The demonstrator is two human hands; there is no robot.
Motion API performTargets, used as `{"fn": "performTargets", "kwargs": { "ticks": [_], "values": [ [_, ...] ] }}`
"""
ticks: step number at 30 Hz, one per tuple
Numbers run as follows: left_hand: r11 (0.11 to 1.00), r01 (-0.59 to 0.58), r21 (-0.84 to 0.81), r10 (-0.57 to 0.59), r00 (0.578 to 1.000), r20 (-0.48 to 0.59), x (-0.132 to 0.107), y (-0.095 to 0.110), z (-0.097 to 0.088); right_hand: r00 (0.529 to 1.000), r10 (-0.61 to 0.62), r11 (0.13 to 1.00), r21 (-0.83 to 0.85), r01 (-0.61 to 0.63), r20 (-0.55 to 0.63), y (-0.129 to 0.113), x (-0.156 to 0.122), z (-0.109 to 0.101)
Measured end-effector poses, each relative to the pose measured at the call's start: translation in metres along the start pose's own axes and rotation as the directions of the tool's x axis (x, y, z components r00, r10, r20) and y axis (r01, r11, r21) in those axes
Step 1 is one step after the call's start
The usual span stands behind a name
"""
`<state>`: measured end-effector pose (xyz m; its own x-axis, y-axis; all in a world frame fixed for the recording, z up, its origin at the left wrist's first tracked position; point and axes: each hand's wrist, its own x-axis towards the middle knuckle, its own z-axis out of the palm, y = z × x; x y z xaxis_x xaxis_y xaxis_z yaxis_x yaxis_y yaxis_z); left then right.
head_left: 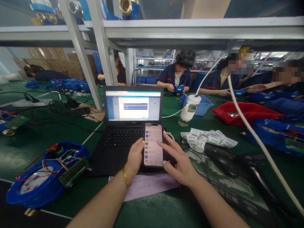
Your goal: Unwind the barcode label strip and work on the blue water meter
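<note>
A phone point(153, 144) with a lit list on its screen lies on the palm rest of an open black laptop point(123, 136). My left hand point(135, 155), with a gold bangle at the wrist, grips the phone's left edge. My right hand point(177, 158) hovers at the phone's right side with fingers spread; its index finger reaches over the screen. The laptop's display point(133, 105) shows a white page with a dark bar.
A blue meter with wires and a green board point(45, 172) lies at left. A pink paper point(149, 185) sits under my wrists. At right are a black mouse point(223, 163), label strips point(206, 136), a bottle point(189, 110), a white hose point(256, 136) and a red tray point(247, 112). Several people work across the table.
</note>
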<state>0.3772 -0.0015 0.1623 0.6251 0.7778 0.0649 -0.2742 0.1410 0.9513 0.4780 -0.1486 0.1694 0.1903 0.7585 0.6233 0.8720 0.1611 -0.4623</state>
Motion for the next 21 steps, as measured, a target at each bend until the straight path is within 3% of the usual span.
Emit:
{"fn": "performTargets", "kwargs": {
  "ticks": [7, 17, 21],
  "values": [
    [0.998, -0.066, -0.004, 0.066, 0.987, 0.144, 0.0036, -0.0062, -0.0051, 0.999, -0.035, 0.999, -0.035, 0.035, -0.005, -0.0011, 0.0009, -0.0006],
    [0.996, -0.051, -0.069, 0.063, 0.980, 0.187, 0.0039, -0.0090, -0.0047, 0.999, -0.048, 0.993, -0.108, 0.048, 0.003, 0.0007, 0.0017, 0.0010],
    [0.997, -0.061, -0.047, 0.068, 0.983, 0.173, 0.0044, -0.0103, -0.0050, 0.999, 0.019, 1.000, 0.003, -0.019, -0.028, 0.0028, 0.0013, -0.0001]
  ]
}}
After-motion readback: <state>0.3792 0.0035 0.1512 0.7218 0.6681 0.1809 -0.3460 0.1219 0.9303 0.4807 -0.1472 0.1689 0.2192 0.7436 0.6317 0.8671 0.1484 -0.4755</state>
